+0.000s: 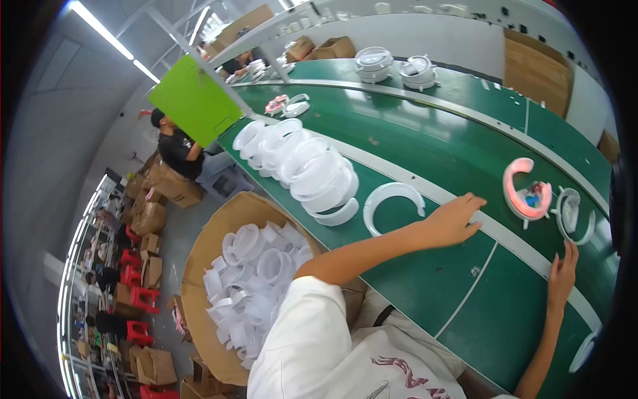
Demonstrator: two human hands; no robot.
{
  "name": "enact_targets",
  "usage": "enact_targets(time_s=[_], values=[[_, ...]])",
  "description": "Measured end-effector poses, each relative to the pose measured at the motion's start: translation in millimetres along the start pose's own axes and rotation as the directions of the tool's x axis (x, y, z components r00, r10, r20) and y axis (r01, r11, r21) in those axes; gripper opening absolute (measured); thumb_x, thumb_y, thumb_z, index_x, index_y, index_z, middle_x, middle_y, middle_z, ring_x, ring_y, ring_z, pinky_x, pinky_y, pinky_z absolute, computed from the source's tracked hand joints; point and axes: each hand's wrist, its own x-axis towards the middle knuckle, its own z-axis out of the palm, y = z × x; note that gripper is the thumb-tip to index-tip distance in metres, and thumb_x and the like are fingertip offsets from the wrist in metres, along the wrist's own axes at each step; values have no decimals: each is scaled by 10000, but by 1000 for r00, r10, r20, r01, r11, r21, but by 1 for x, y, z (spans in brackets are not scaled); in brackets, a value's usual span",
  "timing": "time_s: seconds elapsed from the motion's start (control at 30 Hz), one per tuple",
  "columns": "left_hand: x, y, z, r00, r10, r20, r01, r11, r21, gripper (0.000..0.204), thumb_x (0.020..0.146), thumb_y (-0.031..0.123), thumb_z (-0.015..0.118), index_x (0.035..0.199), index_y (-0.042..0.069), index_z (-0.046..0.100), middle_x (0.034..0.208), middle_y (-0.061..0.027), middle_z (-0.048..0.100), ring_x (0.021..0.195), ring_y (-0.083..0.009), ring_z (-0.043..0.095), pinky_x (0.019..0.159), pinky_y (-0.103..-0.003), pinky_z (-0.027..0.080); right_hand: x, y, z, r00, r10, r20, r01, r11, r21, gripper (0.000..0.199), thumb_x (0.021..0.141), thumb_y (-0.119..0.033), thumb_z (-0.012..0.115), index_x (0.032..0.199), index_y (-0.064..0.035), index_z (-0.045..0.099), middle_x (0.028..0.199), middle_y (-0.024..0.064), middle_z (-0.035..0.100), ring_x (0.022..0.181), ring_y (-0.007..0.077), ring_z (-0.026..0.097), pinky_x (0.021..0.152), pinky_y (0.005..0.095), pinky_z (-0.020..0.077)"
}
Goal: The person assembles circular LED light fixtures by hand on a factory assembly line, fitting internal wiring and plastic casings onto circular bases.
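My left hand (pixel 455 221) is held over the pale rail of the green conveyor, fingers stretched and apart, holding nothing. Left of it, a white translucent C-shaped ring (pixel 376 199) lies on the green worktop. My right hand (pixel 564 272) rests at the rail on the right. Its extended fingertips reach the lower edge of a white open ring piece (pixel 569 214); whether they touch it I cannot tell. Beside that piece, on the belt, is a pink-lit C-shaped ring (pixel 524 189) with blue and red parts at its base.
Stacked white rings (pixel 302 163) line the worktop's left edge. Below them stands a large cardboard box (pixel 199 266) of similar rings. Round white assemblies (pixel 374 65) sit beyond the belt. A green panel (pixel 196 100) and a seated person (pixel 179 149) are at the far left.
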Motion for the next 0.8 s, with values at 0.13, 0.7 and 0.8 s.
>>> enact_targets(time_s=[0.13, 0.7, 0.8], values=[[-86, 10, -50, 984, 137, -113, -44, 803, 594, 516, 869, 265, 740, 1282, 40, 527, 1151, -175, 588, 1081, -322, 594, 977, -440, 430, -42, -45, -21, 989, -97, 111, 70, 973, 222, 258, 973, 9, 534, 1223, 0, 595, 1352, 148, 548, 919, 295, 662, 743, 332, 517], [-65, 26, -34, 880, -217, 422, 467, 240, -851, 254, 1060, 309, 517, 1062, 64, 587, 821, -37, 632, 602, -147, 616, 602, -309, 550, -64, -192, -17, 786, -591, 182, 518, 790, 329, 506, 701, -107, 734, 1187, -72, 597, 1522, 336, 340, 1439, 550, 269, 1126, 660, 260], [-45, -8, -16, 834, -318, 451, 515, 152, -844, 311, 1066, 352, 498, 1114, 57, 586, 906, -59, 623, 771, -148, 641, 709, -320, 564, -72, -174, 0, 838, -524, 151, 407, 786, 465, 344, 654, -77, 753, 957, -45, 592, 1464, 350, 404, 1364, 541, 394, 1095, 601, 336]])
